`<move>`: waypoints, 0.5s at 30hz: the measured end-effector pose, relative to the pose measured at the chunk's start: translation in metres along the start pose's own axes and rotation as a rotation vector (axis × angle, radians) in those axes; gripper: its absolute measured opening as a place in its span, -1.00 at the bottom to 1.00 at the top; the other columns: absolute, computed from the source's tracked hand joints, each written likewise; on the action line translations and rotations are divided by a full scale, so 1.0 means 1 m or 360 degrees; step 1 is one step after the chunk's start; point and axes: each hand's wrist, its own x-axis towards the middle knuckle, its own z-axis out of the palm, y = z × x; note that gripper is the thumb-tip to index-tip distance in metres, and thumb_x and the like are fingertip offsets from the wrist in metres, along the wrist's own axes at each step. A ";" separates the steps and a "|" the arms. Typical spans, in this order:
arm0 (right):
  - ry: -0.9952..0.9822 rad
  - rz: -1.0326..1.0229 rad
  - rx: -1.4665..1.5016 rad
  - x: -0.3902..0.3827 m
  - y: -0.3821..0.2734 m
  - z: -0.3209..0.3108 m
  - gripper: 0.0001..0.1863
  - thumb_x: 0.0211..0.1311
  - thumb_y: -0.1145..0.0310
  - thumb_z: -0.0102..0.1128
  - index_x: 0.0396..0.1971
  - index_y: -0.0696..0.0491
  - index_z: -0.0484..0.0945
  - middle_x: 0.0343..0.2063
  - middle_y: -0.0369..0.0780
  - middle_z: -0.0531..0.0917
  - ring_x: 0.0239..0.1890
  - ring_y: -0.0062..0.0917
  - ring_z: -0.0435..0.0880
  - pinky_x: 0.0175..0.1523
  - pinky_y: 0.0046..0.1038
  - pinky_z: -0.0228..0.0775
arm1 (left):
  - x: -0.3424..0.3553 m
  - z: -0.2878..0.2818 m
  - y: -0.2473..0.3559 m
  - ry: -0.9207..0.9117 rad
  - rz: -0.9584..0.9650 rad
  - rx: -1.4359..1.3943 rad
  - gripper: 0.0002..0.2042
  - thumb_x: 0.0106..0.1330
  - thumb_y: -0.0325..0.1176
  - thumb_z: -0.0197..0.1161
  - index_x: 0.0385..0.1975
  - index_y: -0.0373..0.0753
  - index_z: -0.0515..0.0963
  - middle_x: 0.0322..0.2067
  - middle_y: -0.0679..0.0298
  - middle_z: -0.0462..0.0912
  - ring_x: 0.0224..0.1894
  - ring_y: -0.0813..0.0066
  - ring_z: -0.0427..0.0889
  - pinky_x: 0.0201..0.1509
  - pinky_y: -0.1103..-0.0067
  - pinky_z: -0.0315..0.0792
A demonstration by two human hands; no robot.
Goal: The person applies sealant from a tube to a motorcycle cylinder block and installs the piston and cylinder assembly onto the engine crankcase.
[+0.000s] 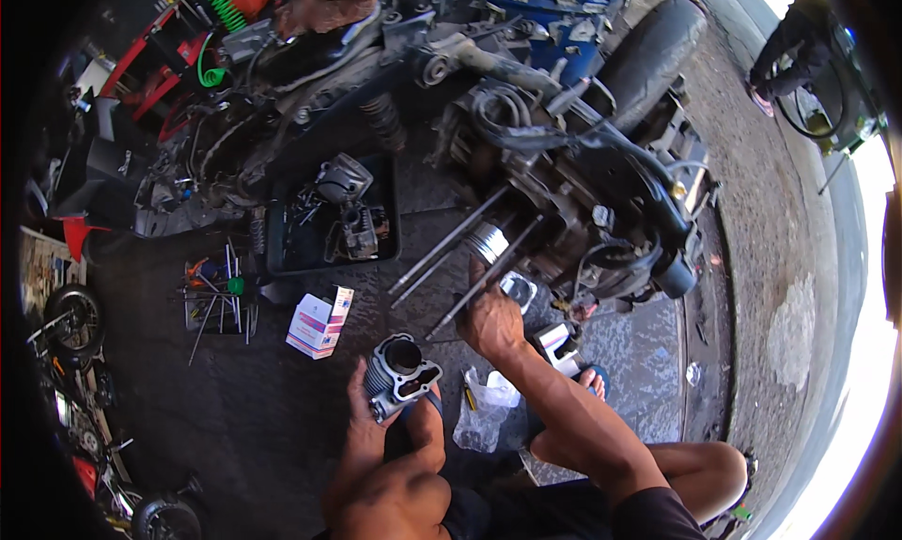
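My left hand is wrapped around the side of a finned metal engine cylinder, its round bore and side opening facing up. Ahead and to the right, my right hand reaches in by the long studs that stick out of the engine. Its fingers are closed at the near end of a shiny ringed piston, which sits between the studs. The thumb is partly hidden. Cylinder and piston are apart.
A black tray holds greasy engine parts. Nearby are a white box, a rack of screwdrivers and rods, a clear plastic bag and an opened small carton. A wheel stands behind the engine; parked motorcycles line the left.
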 end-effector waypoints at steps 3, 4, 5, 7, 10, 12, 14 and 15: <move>-0.0285 -0.0044 0.0011 -0.003 -0.019 0.009 -0.28 0.28 0.20 0.20 0.33 0.24 0.19 0.21 0.22 0.44 -0.03 0.07 0.66 0.00 -0.09 0.58 | 0.006 -0.022 0.006 0.0101 0.0047 0.0129 -0.37 0.38 0.14 0.12 0.24 -0.27 0.44 0.13 0.04 0.60 0.15 0.07 0.61 0.28 0.09 0.46; -0.0271 -0.0145 0.0296 -0.013 -0.008 0.027 -0.23 0.27 0.17 0.21 0.37 0.22 0.16 0.23 0.16 0.45 0.00 0.04 0.66 0.04 -0.10 0.55 | 0.017 -0.026 0.008 0.0195 -0.0008 0.0150 -0.45 0.40 0.06 0.16 0.17 -0.28 0.50 0.04 0.03 0.65 0.07 0.09 0.67 0.21 0.13 0.53; -0.0391 0.0085 0.0740 -0.023 -0.014 0.036 -0.28 0.25 0.18 0.23 0.34 0.19 0.25 0.16 0.13 0.54 0.03 -0.01 0.65 0.06 -0.12 0.52 | 0.028 -0.020 0.003 0.0278 0.0032 0.0098 -0.58 0.40 -0.04 0.21 0.04 -0.26 0.56 -0.06 0.07 0.70 -0.06 0.12 0.72 0.07 0.20 0.62; -0.0342 0.0366 0.0782 -0.040 0.020 0.070 -0.63 0.37 0.31 0.13 0.10 0.15 0.49 -0.12 0.04 0.70 -0.06 -0.13 0.69 0.03 -0.18 0.49 | 0.069 -0.009 -0.009 0.0245 -0.0126 0.0222 -0.70 0.38 -0.08 0.26 -0.13 -0.19 0.59 -0.18 0.16 0.72 -0.19 0.24 0.74 -0.08 0.29 0.64; -0.0089 0.0907 0.1198 -0.059 0.031 0.097 -0.50 0.51 0.04 0.01 0.18 0.13 0.44 -0.23 -0.17 0.65 -0.41 -0.60 0.55 -0.36 -0.53 0.40 | 0.122 -0.007 -0.036 0.0859 0.0143 0.1312 -0.31 0.25 0.18 0.33 0.13 -0.35 0.53 0.08 0.12 0.63 0.05 0.22 0.60 0.17 0.37 0.43; 0.0007 0.0786 0.1323 -0.075 0.037 0.115 -0.39 0.50 0.03 0.01 0.36 0.10 0.29 -0.19 -0.13 0.64 -0.45 -0.57 0.54 -0.41 -0.50 0.41 | 0.133 -0.002 -0.027 0.0658 0.0340 0.1579 -0.11 0.17 0.26 0.35 0.24 -0.46 0.35 0.21 -0.09 0.44 0.27 0.06 0.39 0.32 0.35 0.29; -0.0417 0.0689 0.1251 -0.087 0.053 0.113 -0.31 0.51 0.00 -0.02 0.46 0.07 0.14 -0.16 -0.08 0.65 -0.45 -0.54 0.57 -0.43 -0.53 0.42 | 0.141 -0.011 -0.038 0.0987 0.0445 0.1844 0.02 0.16 0.28 0.33 0.35 -0.51 0.15 0.33 -0.25 0.20 0.40 -0.07 0.19 0.45 0.30 0.13; -0.0533 0.0554 0.1116 -0.094 0.053 0.107 -0.31 0.51 -0.02 -0.05 0.44 0.12 0.17 -0.16 -0.09 0.64 -0.46 -0.53 0.58 -0.42 -0.54 0.42 | 0.144 -0.018 -0.044 0.1143 0.0463 0.1911 0.08 0.16 0.29 0.32 0.40 -0.53 0.05 0.40 -0.32 0.09 0.47 -0.14 0.09 0.51 0.28 0.05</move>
